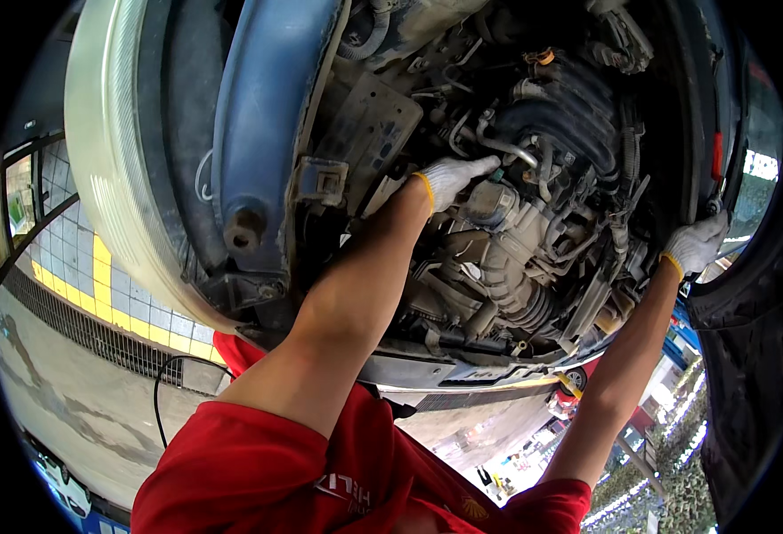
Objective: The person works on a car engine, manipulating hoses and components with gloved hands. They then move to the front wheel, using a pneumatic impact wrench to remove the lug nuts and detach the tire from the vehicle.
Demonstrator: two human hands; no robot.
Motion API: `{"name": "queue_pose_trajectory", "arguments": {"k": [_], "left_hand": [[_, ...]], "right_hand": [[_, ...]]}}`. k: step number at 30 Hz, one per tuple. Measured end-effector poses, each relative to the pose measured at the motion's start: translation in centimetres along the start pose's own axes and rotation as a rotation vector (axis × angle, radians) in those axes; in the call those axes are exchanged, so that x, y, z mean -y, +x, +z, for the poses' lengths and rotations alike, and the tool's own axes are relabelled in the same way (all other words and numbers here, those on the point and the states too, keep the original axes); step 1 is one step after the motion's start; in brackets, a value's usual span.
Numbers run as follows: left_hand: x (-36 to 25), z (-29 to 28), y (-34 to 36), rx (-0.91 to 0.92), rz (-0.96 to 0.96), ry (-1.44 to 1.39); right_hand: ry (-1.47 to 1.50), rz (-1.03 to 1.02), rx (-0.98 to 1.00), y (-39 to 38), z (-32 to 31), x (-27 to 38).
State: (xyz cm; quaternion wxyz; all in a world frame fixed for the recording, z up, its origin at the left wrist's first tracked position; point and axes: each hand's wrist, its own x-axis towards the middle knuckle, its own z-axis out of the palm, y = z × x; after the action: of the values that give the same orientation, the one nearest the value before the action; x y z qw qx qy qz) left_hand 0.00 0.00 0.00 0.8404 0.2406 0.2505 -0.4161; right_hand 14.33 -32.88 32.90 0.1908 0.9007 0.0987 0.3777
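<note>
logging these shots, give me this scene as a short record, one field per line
left hand: white-gloved, beside a silver pipe; contact unclear
right hand: white-gloved, at the picture-right edge of the engine bay; grip unclear
engine parts: ribbed duct, dusty
bodywork: blue panel, clouded headlight at picture left
floor: metal grating beside yellow-edged tiles
clothing: red shirt

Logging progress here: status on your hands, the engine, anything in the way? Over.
Left hand, gloved, at the engine. Right hand, gloved, at the engine bay edge. Both grips unclear. Engine exposed; curved metal pipe close by left fingertips, possibly in the way.
</note>
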Motion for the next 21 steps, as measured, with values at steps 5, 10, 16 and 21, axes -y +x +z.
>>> {"name": "queue_pose_trajectory", "arguments": {"k": [5,10,16,21], "left_hand": [[-1.5,1.0,-0.8,-0.036,0.044,0.022],[-1.7,0.9,-0.9,0.051,-0.016,-0.137],[-1.4,0.3,0.8,0.069,-0.040,-0.167],[-2.2,0.7,-1.0,0.136,-0.022,-0.240]], "right_hand": [[-0.114,-0.062,-0.058,0.2,0.6,-0.5],[0.020,0.064,-0.012,0.0,-0.2,1.2],[-0.164,-0.093,-0.030,0.0,-0.2,0.5],[-0.186,-0.068,-0.006,-0.2,-0.5,1.0]]}}
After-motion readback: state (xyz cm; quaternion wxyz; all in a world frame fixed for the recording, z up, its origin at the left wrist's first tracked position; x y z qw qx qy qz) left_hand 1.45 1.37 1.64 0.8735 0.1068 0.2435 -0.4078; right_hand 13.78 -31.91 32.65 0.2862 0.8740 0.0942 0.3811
